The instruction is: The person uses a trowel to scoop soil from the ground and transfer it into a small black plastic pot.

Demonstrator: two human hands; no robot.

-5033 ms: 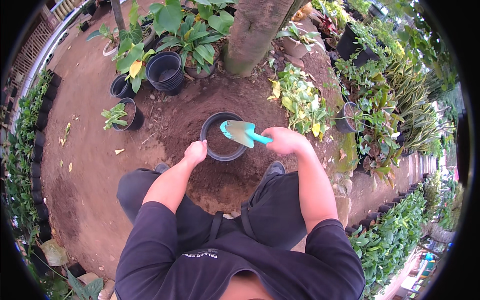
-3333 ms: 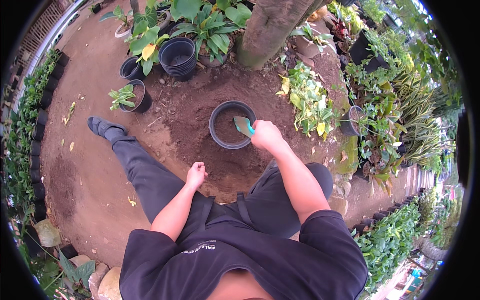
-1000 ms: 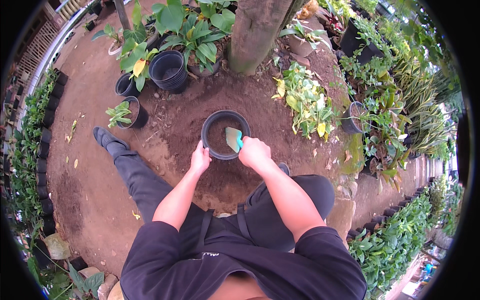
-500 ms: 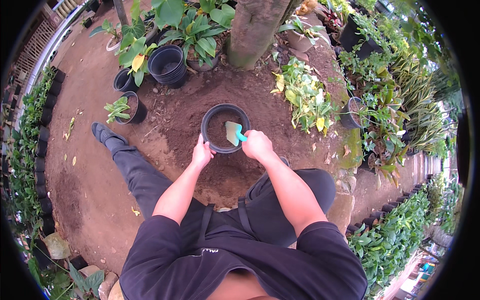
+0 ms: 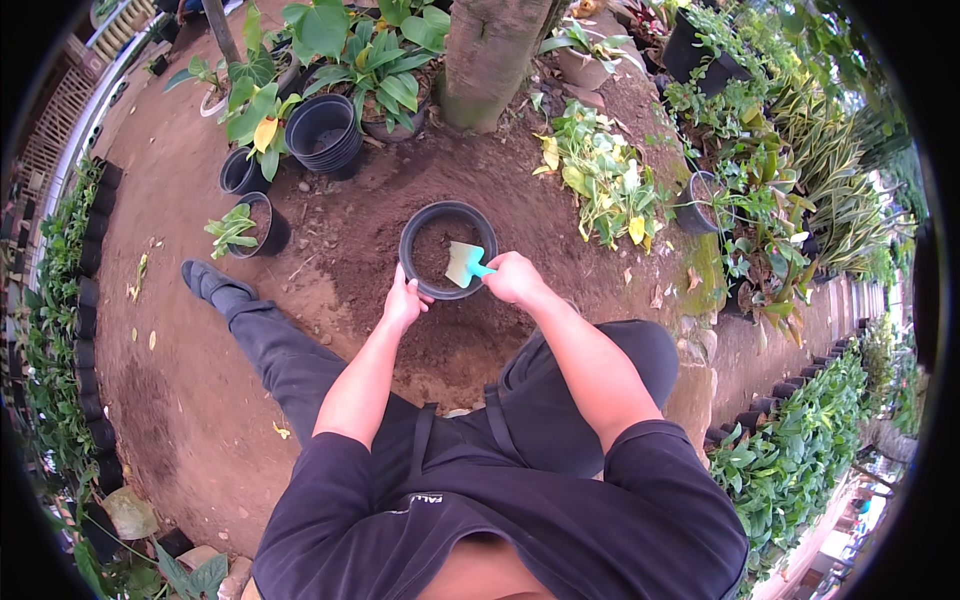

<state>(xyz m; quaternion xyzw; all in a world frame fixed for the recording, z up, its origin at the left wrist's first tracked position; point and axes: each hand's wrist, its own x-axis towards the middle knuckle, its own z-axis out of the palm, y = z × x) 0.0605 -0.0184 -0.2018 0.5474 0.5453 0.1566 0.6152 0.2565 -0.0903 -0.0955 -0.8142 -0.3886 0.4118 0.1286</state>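
Between my legs, a round black plastic plant pot (image 5: 488, 232) with dark soil (image 5: 432, 250) inside rests on the bare earth. My left hand (image 5: 405, 299) grips the pot's near left rim, thumb up and fingers against the outer wall. In my right hand (image 5: 515, 278) is the turquoise handle of a small hand trowel (image 5: 463, 265). The trowel's pale, soil-smeared blade lies over the right part of the pot's opening, above the soil. How deep the soil goes cannot be seen.
Beyond the pot stand a stack of black pots (image 5: 323, 135), another black pot (image 5: 243, 172) and a potted seedling (image 5: 262, 225). A tree trunk (image 5: 495, 65) rises at the far middle. Loose yellow-green leafy cuttings (image 5: 600, 180) lie right of it. Rows of potted plants line both sides.
The view has shifted slightly, so the surroundings sit a little differently. The trowel stays over the pot with only a slight shift, and both hands keep their grips.
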